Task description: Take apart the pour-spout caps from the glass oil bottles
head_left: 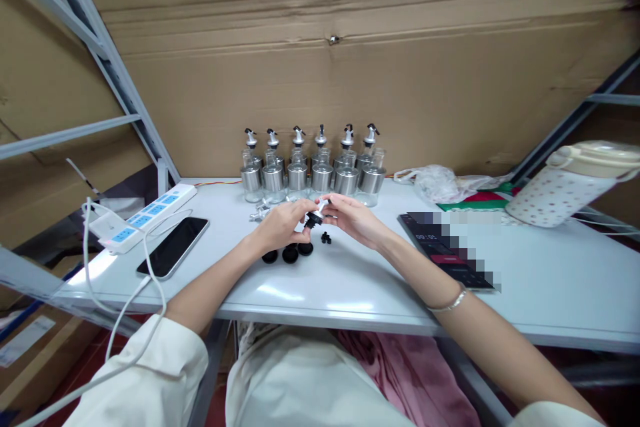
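My left hand (283,223) and my right hand (350,217) meet over the middle of the white table (350,287). Together they pinch a small black and white pourer cap (314,217) between their fingertips. Just below my hands, three black round caps (289,254) lie on the table, with a smaller black part (326,237) beside them. Several glass bottles with steel sleeves and pourer tops (310,170) stand in a row behind my hands. A few loose metal pourer parts (260,212) lie in front of the left bottles.
A black phone (174,247) and a white power strip (145,217) with a white cable lie at the left. A dark tablet (450,253) is at the right, with a spotted jug (570,187) and a crumpled plastic bag (440,183) behind it. Cardboard backs the table.
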`<action>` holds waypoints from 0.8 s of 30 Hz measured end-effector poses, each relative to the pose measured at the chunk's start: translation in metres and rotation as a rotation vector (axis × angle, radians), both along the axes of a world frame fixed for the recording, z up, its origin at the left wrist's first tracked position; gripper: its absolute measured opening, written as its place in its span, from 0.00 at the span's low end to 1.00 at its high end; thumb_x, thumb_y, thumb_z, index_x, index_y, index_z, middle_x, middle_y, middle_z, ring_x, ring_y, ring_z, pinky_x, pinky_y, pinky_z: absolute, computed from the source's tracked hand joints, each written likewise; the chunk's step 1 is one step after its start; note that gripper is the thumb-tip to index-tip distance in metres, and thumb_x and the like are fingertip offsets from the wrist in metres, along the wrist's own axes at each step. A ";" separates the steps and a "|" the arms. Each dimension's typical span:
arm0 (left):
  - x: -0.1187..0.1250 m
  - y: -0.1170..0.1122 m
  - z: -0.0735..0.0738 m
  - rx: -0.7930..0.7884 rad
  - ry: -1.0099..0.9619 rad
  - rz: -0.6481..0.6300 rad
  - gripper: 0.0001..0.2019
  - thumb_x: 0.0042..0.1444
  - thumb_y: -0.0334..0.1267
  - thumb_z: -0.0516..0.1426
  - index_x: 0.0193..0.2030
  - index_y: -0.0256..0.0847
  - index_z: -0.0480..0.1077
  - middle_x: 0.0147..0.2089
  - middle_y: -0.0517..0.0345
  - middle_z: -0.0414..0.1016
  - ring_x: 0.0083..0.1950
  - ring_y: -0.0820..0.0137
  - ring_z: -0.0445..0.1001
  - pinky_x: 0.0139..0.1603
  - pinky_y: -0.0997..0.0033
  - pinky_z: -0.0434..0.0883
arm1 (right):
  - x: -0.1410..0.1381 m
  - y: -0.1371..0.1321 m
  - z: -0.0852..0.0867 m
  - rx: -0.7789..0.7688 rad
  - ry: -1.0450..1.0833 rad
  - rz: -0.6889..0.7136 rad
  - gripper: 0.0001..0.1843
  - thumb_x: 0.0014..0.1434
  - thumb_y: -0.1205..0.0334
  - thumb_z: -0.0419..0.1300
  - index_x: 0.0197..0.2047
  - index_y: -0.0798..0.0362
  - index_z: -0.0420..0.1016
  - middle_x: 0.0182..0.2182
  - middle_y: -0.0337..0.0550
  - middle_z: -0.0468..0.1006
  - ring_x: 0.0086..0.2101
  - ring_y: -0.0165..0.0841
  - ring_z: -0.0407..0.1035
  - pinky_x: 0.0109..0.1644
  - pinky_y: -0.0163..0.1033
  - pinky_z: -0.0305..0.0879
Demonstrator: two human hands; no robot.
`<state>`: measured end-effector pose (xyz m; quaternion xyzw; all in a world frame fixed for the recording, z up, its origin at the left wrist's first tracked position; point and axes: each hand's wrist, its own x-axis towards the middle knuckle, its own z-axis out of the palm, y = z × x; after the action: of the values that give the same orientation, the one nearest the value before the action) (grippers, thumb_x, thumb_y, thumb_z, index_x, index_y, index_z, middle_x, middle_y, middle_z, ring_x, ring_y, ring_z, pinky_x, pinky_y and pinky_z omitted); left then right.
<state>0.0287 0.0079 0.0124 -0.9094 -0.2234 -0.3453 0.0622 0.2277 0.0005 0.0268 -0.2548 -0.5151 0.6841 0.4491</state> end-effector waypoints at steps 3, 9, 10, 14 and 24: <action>0.000 0.000 -0.001 -0.016 -0.009 -0.001 0.22 0.45 0.27 0.52 0.49 0.41 0.58 0.42 0.57 0.72 0.32 0.73 0.71 0.37 0.71 0.70 | 0.000 0.001 0.000 -0.006 -0.006 0.000 0.17 0.46 0.48 0.69 0.34 0.52 0.78 0.30 0.39 0.76 0.34 0.28 0.69 0.42 0.35 0.65; 0.001 -0.001 -0.001 -0.055 -0.025 0.001 0.20 0.44 0.27 0.53 0.47 0.41 0.59 0.41 0.57 0.72 0.31 0.73 0.71 0.37 0.71 0.70 | 0.001 0.002 -0.001 -0.011 -0.015 -0.003 0.18 0.44 0.48 0.70 0.33 0.52 0.79 0.30 0.40 0.78 0.32 0.28 0.70 0.42 0.35 0.66; 0.001 -0.001 -0.001 -0.060 -0.026 0.003 0.20 0.44 0.27 0.53 0.47 0.41 0.59 0.41 0.57 0.72 0.31 0.73 0.71 0.37 0.71 0.70 | 0.001 0.002 -0.001 -0.012 -0.015 -0.004 0.18 0.45 0.48 0.70 0.33 0.52 0.79 0.30 0.39 0.78 0.32 0.28 0.70 0.42 0.35 0.66; 0.001 -0.002 0.001 -0.076 -0.030 0.009 0.20 0.44 0.27 0.53 0.46 0.41 0.59 0.40 0.58 0.72 0.31 0.73 0.71 0.37 0.72 0.70 | 0.002 0.003 -0.001 -0.012 -0.014 -0.002 0.18 0.44 0.48 0.70 0.34 0.52 0.79 0.30 0.39 0.78 0.31 0.27 0.70 0.42 0.35 0.66; 0.001 -0.001 0.000 -0.059 -0.029 0.023 0.19 0.44 0.27 0.53 0.45 0.41 0.60 0.38 0.60 0.72 0.29 0.74 0.70 0.39 0.70 0.69 | 0.001 0.004 -0.003 -0.005 -0.016 -0.006 0.17 0.45 0.49 0.70 0.33 0.53 0.79 0.29 0.40 0.79 0.31 0.28 0.71 0.42 0.36 0.66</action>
<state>0.0299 0.0070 0.0127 -0.9030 -0.2449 -0.3512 0.0362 0.2289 0.0046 0.0233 -0.2630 -0.5161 0.6821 0.4464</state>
